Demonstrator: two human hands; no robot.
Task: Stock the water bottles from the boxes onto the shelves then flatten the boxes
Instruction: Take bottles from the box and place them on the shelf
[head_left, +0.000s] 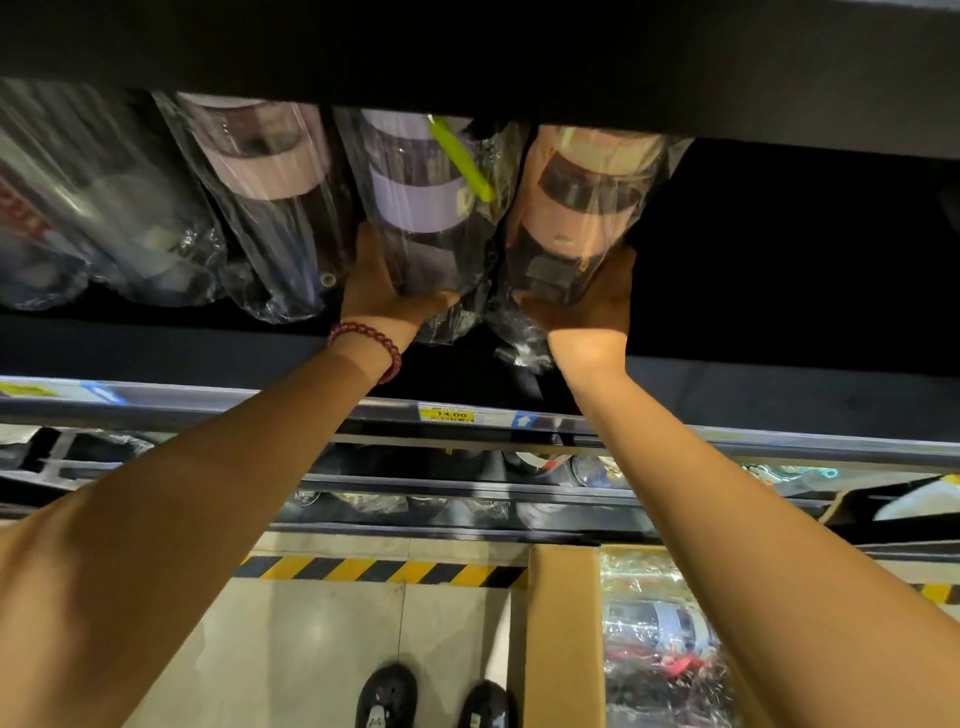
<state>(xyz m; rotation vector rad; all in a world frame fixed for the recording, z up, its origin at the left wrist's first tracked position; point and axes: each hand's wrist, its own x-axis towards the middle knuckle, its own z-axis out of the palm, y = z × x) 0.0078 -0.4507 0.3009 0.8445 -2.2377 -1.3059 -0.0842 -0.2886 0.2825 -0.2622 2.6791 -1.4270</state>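
While both arms reached up to the dark shelf (156, 343), each hand gripped one plastic-wrapped water bottle at its base. The left hand (382, 291) cupped the bottom of the purple-banded bottle (415, 208), fingers curled up its side; a red bead bracelet (371, 345) circled that wrist. The right hand (587, 301) cupped the bottom of the pink bottle (582, 208) in the same manner. Both bottles stood side by side on the shelf, tilted toward the camera, with their clear wrappers bunched between the two hands. A green strap (462, 158) lay across the upper part of the purple-banded bottle.

Left of the purple-banded bottle, a further wrapped bottle with a pale band (270, 192) stood on the same shelf, and beyond it more wrapped items, blurred. Below the shelf, a yellow price tag (451, 414) sat on the rail directly under the hands. Lower shelves beneath the rail held more wrapped bottles.

On the floor below the shelf, an open cardboard box (563, 634) held wrapped bottles (660, 623). Left of the box, a black-and-yellow hazard stripe (374, 569) crossed the tiles, and two dark shoes (436, 699) showed beside the box.
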